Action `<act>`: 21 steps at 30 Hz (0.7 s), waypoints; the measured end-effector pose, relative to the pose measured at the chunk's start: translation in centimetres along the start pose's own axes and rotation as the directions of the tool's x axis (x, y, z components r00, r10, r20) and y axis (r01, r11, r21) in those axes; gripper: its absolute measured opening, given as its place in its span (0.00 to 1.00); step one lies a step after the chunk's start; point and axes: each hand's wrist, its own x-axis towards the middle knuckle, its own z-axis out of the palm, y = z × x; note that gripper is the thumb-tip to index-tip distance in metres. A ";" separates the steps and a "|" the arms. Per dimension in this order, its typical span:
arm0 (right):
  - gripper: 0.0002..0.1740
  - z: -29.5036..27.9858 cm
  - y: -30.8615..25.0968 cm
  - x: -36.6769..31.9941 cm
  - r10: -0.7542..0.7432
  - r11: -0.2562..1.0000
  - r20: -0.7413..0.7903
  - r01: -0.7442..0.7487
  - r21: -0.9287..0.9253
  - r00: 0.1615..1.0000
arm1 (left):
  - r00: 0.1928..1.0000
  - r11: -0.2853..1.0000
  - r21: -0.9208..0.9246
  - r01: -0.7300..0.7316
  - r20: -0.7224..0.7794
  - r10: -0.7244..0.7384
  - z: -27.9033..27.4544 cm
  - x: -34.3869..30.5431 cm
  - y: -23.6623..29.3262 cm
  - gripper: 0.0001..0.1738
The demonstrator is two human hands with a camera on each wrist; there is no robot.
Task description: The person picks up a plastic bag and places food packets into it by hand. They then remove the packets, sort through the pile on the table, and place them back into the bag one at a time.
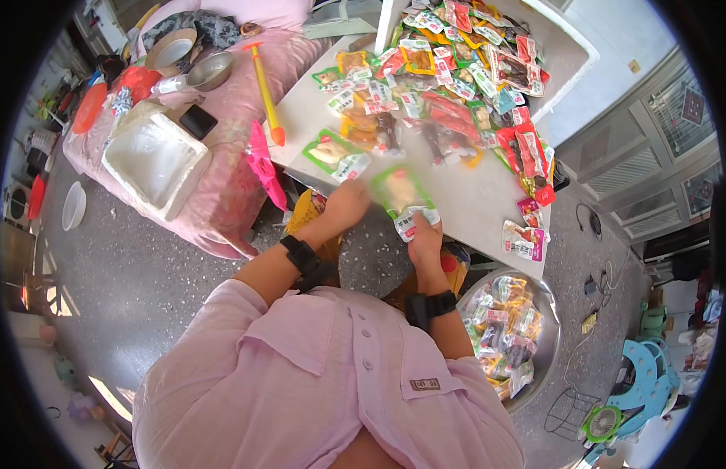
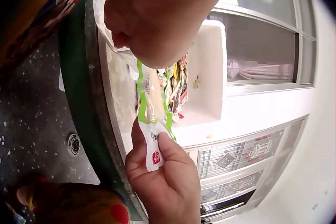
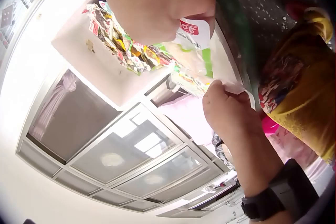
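Note:
My right hand [image 1: 425,238] pinches the white lower end of a sealed food packet [image 1: 396,191], thumb on top. The packet has a green border and a clear window onto pale food, and its upper part is blurred in the head view. To the left, my left hand [image 1: 346,205] is curled at the front edge of the table. Just beyond its knuckles lies a second green-and-white packet [image 1: 332,148]. White film [image 3: 239,88] shows against the left fingers in the right wrist view; I cannot tell whether they hold it.
A heap of mixed food packets [image 1: 457,70] spills from a white foam box [image 1: 570,74] onto the table [image 1: 480,223]. A metal basin [image 1: 547,356] of packets stands by my right side. The pink-covered bed [image 1: 230,211] at left bears a foam box [image 1: 156,156] and bowls.

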 end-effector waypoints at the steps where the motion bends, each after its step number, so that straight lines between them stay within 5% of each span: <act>1: 0.15 0.1 -0.1 -0.1 0.021 1.000 0.009 -0.020 -0.017 1.000 | 1.000 1.000 0.021 -0.014 -0.019 0.015 -0.1 0.0 0.1 0.11; 9: 0.18 -0.9 0.2 1.0 0.088 0.985 0.079 -0.075 -0.158 0.993 | 0.996 0.993 0.112 -0.027 -0.085 0.037 -1.0 -0.1 0.7 0.10; 12: 0.18 0.1 0.6 0.9 0.125 0.981 0.120 -0.104 -0.163 0.985 | 0.985 0.962 0.222 -0.161 -0.024 0.171 -1.6 -0.4 1.5 0.09; 15: 0.18 1.8 0.6 1.1 0.171 0.982 0.203 -0.150 -0.113 0.964 | 0.951 0.971 0.063 -0.230 -0.196 0.238 -2.3 -1.0 3.3 0.05; 17: 0.17 2.7 1.2 2.2 0.179 0.984 0.263 -0.172 -0.050 0.948 | 0.960 0.969 0.100 -0.225 -0.146 0.238 -1.7 -0.8 2.7 0.04; 21: 0.14 5.9 0.3 3.5 0.369 0.923 0.300 -0.308 -0.230 0.880 | 0.951 0.954 0.122 -0.275 -0.112 0.289 -2.2 -1.0 3.2 0.04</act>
